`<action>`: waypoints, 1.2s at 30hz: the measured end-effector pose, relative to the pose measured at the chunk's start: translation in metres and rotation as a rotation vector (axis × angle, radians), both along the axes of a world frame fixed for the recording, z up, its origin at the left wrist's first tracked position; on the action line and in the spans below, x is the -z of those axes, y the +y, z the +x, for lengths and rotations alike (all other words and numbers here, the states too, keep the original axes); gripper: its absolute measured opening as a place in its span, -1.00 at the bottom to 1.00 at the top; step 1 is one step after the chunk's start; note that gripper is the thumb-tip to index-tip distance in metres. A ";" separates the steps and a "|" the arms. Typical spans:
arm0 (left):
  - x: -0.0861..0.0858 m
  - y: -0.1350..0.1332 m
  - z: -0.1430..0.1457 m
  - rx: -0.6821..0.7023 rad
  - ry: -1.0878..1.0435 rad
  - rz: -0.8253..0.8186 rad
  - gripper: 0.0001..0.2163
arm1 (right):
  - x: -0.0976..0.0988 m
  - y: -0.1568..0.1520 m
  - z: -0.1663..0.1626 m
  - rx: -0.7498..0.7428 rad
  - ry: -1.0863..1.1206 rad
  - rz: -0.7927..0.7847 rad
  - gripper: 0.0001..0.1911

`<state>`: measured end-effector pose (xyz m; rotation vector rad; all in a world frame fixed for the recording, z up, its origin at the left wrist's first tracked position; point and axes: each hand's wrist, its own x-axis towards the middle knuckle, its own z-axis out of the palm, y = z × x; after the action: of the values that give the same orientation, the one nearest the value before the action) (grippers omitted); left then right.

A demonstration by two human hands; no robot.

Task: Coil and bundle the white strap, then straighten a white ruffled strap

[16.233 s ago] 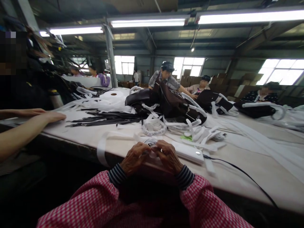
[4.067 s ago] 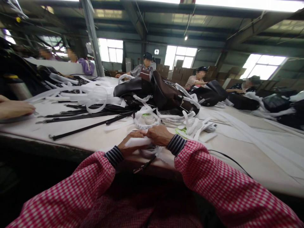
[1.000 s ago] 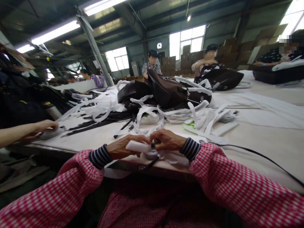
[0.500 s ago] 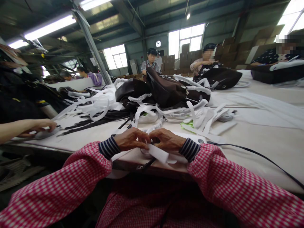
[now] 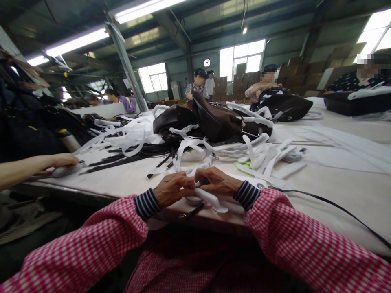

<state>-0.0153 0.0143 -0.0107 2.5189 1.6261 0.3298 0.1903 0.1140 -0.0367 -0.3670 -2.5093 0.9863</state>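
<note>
White flat soft strip (image 5: 209, 198) btwn hands at long pale tbl's (image 5: 122, 179) near edge; long axis slants, free end pointing down-right. L hand (image 5: 172, 189) pinches upper end; R hand (image 5: 218, 181) curled alongside, can't tell if gripping. Narrow black strap (image 5: 195, 211) just below.

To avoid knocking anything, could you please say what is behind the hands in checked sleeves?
Behind the left hand and right hand lies a white loop, with a dark brown bag farther back. Whatever the hands cover cannot be seen.
</note>
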 end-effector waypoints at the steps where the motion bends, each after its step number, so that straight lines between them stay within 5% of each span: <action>1: -0.004 0.002 0.001 0.008 0.021 -0.002 -0.93 | 0.001 0.000 0.000 -0.003 0.017 -0.008 -0.85; 11: -0.019 0.008 0.018 0.107 0.421 0.024 -0.84 | 0.001 -0.006 0.001 0.064 0.086 -0.056 -0.75; 17: -0.008 0.000 0.018 0.099 0.369 0.056 -0.83 | -0.013 -0.006 0.007 -0.044 -0.018 -0.094 -0.63; 21: 0.002 -0.008 0.013 0.116 0.325 0.107 -0.79 | -0.012 -0.009 0.007 0.045 0.024 -0.171 -0.63; 29: 0.006 -0.014 0.011 0.144 0.307 0.143 -0.82 | -0.018 -0.027 -0.004 0.168 0.007 -0.035 -0.53; 36: 0.005 -0.015 0.007 0.208 0.299 0.188 -0.85 | -0.010 -0.030 -0.008 0.223 0.033 -0.165 -0.51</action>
<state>-0.0083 -0.0008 -0.0160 2.9706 1.4613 0.0895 0.1825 0.0837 -0.0267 -0.6593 -2.3028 1.1008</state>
